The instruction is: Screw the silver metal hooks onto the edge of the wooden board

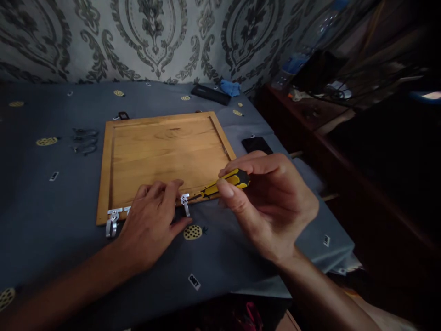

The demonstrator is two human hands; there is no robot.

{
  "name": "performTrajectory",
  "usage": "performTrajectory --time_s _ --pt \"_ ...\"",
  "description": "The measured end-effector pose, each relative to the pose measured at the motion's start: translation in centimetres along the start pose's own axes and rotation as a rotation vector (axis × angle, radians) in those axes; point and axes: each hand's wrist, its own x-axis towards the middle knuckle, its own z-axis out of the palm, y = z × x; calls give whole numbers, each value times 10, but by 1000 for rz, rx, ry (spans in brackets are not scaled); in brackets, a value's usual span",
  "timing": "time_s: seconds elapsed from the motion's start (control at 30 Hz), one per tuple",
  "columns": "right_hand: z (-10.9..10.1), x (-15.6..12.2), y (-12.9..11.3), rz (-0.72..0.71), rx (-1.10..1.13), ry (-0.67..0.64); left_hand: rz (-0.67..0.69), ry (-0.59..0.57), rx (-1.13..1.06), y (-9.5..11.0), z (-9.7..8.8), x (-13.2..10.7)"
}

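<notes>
With one silver metal hook (112, 223) seemingly fixed at the rectangular light wooden board's (161, 156) near-left corner, the left hand's (151, 220) flat, open fingers steadied a second hook (185, 202) at its near edge while the right hand's (272, 207) fingers clamped a yellow-and-black screwdriver (223, 181), dark spare hooks (84, 140) lying left of it.

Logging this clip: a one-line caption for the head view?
Right hand holds a screwdriver to a hook on the board; left hand beside it.

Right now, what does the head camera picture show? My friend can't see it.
A right hand holds a yellow and black screwdriver with its tip at a small metal hook on the near edge of a wooden board. The left hand rests beside that hook, and the board lies on a blue-grey cloth.
</notes>
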Motion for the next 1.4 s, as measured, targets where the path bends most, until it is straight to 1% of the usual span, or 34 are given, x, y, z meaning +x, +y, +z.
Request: performTrajectory --time_s 0.3,0.4,0.5,0.57,0.67,0.73,0.8,0.9,1.0,1.13,1.17,1.2,1.27,1.4 --pt "3 -1 6 -14 -30 -32 -18 -35 -14 0 0 0" --pt "2 0 2 18 -14 -63 -21 -54 -5 0 1 -1" --pt "-1 4 -3 114 61 -154 -1 -42 14 -1 2 -1" --pt "-5 9 -6 147 123 -267 8 -31 14 -1 2 -1" --pt "-11 17 -7 122 149 -419 12 -24 5 -1 1 0" --pt "-13 20 -6 102 143 -440 11 -27 1 -1 0 1" --pt "-11 21 -5 77 120 -405 15 -50 5 -1 0 0" --pt "-2 18 -3 29 36 -340 18 -94 2 -2 1 -1" --pt "8 13 -3 -17 -34 -258 26 -85 -33 -3 2 -2" --pt "14 9 -6 8 36 64 -3 -76 -42 -3 0 -1" --pt "14 9 -7 17 41 126 -17 -82 -38 -2 -1 0" --pt "13 10 -7 24 31 160 -26 -89 -35 -2 -2 0" --pt "10 10 -5 13 -20 160 -33 -87 -31 -1 -2 1" --pt "5 7 2 -4 -61 48 -22 -53 -31 -1 -1 1"
